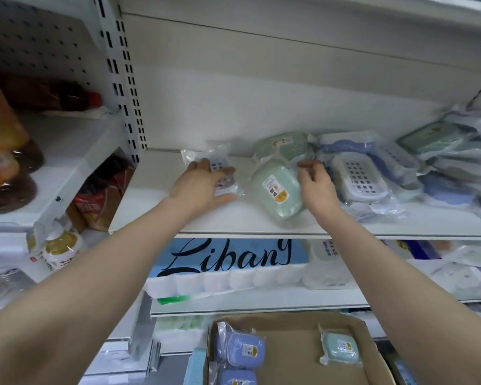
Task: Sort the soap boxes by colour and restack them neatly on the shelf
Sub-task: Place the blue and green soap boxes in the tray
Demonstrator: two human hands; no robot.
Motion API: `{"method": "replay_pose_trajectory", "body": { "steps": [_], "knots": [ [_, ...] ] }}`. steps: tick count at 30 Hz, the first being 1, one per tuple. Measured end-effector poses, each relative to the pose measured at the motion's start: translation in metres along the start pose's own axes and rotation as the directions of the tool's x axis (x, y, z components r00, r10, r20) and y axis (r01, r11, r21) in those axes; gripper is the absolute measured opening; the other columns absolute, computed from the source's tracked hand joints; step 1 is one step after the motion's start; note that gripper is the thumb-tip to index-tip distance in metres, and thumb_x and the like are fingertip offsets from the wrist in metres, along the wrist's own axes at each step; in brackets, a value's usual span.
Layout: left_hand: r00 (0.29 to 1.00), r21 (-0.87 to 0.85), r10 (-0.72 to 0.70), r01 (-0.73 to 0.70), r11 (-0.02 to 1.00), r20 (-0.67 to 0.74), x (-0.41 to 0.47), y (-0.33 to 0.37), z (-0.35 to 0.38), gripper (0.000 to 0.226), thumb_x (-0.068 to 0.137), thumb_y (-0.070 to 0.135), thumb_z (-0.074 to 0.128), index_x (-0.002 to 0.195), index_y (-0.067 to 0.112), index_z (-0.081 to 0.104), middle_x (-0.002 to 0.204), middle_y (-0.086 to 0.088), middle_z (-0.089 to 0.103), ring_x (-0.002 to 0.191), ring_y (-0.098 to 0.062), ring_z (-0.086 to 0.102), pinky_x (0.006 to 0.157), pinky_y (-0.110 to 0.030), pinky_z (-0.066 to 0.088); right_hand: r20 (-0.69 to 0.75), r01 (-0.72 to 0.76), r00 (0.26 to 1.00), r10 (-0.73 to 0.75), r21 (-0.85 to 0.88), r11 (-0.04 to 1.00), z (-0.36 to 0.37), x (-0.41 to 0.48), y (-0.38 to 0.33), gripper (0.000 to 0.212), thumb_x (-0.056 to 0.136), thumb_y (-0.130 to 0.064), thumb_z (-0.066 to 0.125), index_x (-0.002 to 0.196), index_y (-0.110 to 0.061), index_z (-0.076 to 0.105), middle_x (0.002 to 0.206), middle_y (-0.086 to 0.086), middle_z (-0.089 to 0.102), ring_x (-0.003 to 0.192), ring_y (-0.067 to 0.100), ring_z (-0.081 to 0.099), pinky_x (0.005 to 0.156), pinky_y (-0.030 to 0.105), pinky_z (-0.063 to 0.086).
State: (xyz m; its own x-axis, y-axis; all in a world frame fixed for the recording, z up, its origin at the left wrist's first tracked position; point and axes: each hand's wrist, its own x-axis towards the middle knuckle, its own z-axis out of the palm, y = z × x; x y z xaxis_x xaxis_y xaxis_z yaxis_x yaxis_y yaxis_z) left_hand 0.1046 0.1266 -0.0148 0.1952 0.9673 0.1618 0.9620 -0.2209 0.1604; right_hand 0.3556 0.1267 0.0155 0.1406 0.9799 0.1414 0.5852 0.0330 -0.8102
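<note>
On the white shelf (178, 218) my left hand (203, 184) lies over a white soap box (220, 169) in clear wrap, fingers and thumb around its sides. My right hand (315, 184) holds the right edge of a tilted green soap box (278, 190) with a label. A second green box (286, 145) sits behind it. To the right lie a white slotted box (358, 176), blue boxes (347, 147) and a loose pile of wrapped boxes (456, 162).
A cardboard carton (297, 354) below holds two blue boxes (242, 348) and a green box (340, 347). A blue tissue pack (228, 259) fills the shelf underneath. Bottles and packets (6, 151) stand on the shelving to the left, past a slotted upright (125, 87).
</note>
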Motion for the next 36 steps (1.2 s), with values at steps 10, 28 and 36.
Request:
{"method": "replay_pose_trajectory", "body": {
  "steps": [10, 28, 36],
  "knots": [
    [0.992, -0.045, -0.05, 0.045, 0.998, -0.117, -0.034, 0.003, -0.002, 0.059, 0.075, 0.035, 0.072, 0.126, 0.028, 0.044, 0.133, -0.01, 0.035, 0.119, -0.034, 0.043, 0.099, -0.048, 0.037, 0.092, 0.16, 0.987, -0.132, -0.507, 0.847, 0.016, -0.023, 0.003, 0.085, 0.073, -0.07, 0.064, 0.138, -0.023, 0.038, 0.13, 0.009, 0.054, 0.114, 0.032, 0.056, 0.086, 0.041, 0.047],
    [0.91, -0.23, -0.349, 0.298, 0.926, -0.225, -0.138, 0.063, 0.021, 0.072, 0.08, 0.044, 0.065, 0.142, 0.021, 0.037, 0.144, -0.02, 0.033, 0.12, -0.043, 0.044, 0.1, -0.047, 0.04, 0.205, 0.11, 0.968, -0.146, 0.178, 0.978, -0.01, -0.114, 0.06, 0.08, 0.075, -0.067, 0.067, 0.139, -0.04, 0.027, 0.124, -0.011, 0.059, 0.104, 0.012, 0.064, 0.082, 0.045, 0.057],
    [0.867, -0.415, -0.383, 0.236, 0.879, -0.319, -0.22, 0.162, 0.088, 0.064, 0.08, 0.042, 0.06, 0.137, 0.018, 0.045, 0.137, -0.009, 0.041, 0.125, -0.026, 0.043, 0.104, -0.041, 0.039, 0.378, 0.138, 0.892, -0.249, 0.296, 0.945, -0.083, -0.147, 0.139, 0.057, 0.078, -0.03, 0.081, 0.123, -0.032, 0.047, 0.114, -0.015, 0.058, 0.1, 0.0, 0.061, 0.081, 0.023, 0.054]
  ]
}}
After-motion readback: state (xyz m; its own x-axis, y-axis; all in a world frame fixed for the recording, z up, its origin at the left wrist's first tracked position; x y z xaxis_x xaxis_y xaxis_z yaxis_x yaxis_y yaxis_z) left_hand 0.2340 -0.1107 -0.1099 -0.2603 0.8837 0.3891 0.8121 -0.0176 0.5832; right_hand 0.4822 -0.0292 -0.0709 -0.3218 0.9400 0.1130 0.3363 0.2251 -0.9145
